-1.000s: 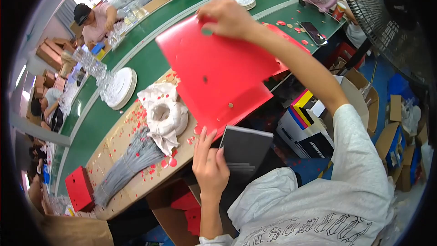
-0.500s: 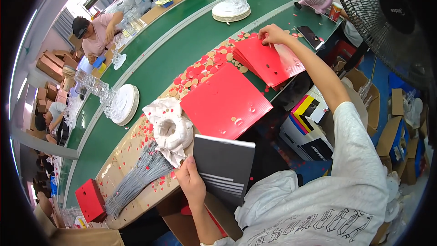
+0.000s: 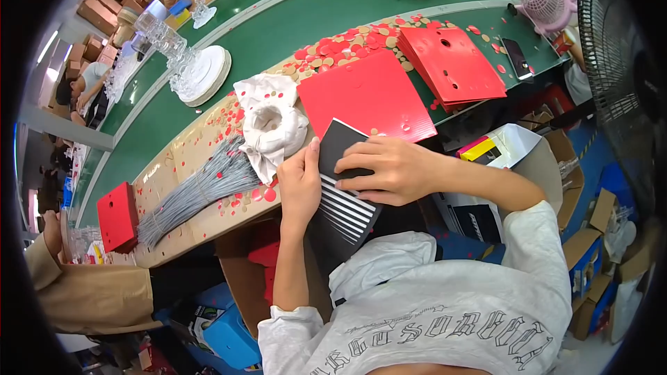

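Close to my body is a flat black panel (image 3: 342,140) with a row of white stripes, held tilted. My left hand (image 3: 300,184) grips its left edge, thumb on the front. Across the striped face lie the bent fingers of my right hand (image 3: 385,170), reaching in from the right edge; its thumb is hidden. Just beyond the panel, a large red sheet (image 3: 368,94) lies flat on the table. Right of that sits a stack of red sheets (image 3: 462,62) with punched holes. Left of my left hand is a ring-shaped bundle wrapped in whitish cloth or paper (image 3: 271,128).
A bundle of grey wire ties (image 3: 198,187) and a red block of sheets (image 3: 117,217) lie to the left. Red and brown discs (image 3: 340,48) litter the table. A phone (image 3: 515,57), a pink fan (image 3: 547,3) and a black fan (image 3: 618,62) are at right. Behind runs a green conveyor (image 3: 292,17).
My right hand has left the stack of red sheets and come down onto the black panel. The panel is turned and more upright to me. The view has shifted.
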A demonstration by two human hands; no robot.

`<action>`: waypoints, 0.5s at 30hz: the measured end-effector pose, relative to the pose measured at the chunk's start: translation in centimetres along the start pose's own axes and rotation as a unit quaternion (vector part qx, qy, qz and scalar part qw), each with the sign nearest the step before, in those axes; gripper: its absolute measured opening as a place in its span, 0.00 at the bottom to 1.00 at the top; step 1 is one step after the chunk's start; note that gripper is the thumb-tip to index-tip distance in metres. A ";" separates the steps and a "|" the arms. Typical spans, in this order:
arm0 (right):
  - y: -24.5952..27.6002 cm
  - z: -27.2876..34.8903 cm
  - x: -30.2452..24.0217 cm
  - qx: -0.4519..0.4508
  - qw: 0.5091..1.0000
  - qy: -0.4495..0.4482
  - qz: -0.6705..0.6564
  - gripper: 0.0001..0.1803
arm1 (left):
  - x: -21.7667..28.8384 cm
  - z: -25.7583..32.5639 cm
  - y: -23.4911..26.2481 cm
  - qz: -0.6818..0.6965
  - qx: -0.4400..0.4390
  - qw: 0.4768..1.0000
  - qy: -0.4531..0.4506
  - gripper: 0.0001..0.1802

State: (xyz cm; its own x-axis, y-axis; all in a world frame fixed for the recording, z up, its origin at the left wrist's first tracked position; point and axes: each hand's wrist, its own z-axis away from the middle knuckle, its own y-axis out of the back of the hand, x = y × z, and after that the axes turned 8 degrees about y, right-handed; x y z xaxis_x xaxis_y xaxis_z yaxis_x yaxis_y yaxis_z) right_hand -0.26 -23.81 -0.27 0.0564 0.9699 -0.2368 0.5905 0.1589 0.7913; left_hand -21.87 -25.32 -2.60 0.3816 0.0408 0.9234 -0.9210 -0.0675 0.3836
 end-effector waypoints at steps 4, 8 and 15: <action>-0.8 1.7 -2.0 0.057 0.998 -0.017 0.017 0.15 | 0.2 0.4 0.1 0.027 0.029 0.999 0.004 0.24; -1.1 2.3 -3.1 0.069 0.995 -0.063 -0.030 0.13 | 0.4 0.3 0.0 0.057 0.016 0.998 -0.014 0.24; -1.1 1.7 -2.8 -0.002 0.989 -0.123 -0.077 0.09 | 0.0 -0.9 -1.2 0.149 -0.038 0.988 -0.027 0.25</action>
State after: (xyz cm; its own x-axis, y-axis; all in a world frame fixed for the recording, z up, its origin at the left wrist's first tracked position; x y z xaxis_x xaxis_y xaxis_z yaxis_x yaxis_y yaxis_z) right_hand 0.35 -27.05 -1.42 0.1597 0.8600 -0.4847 0.6037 0.3034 0.7372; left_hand -20.81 -24.37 -3.06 0.0935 -0.0224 0.9954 -0.9956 0.0072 0.0937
